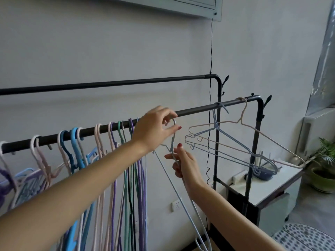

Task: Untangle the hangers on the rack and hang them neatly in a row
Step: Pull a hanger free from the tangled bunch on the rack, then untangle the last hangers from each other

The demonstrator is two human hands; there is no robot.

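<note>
A black rack with a near rail (195,109) and a far rail (108,84) stands against the wall. Several pastel hangers (116,142) hang in a row on the left part of the near rail. My left hand (154,129) pinches the hook of a thin light-blue hanger (173,142) just under the rail. My right hand (183,163) grips the same hanger at its neck; its body slants down to the right. Near the rail's right end, a blue hanger (233,142) and a cream hanger (272,140) hang tilted and crossed.
A black cable (211,51) drops down the wall behind the rack. A white cabinet (272,185) with a blue bowl stands at the right, a potted plant (324,171) beyond it. A dotted stool (304,238) is at the lower right.
</note>
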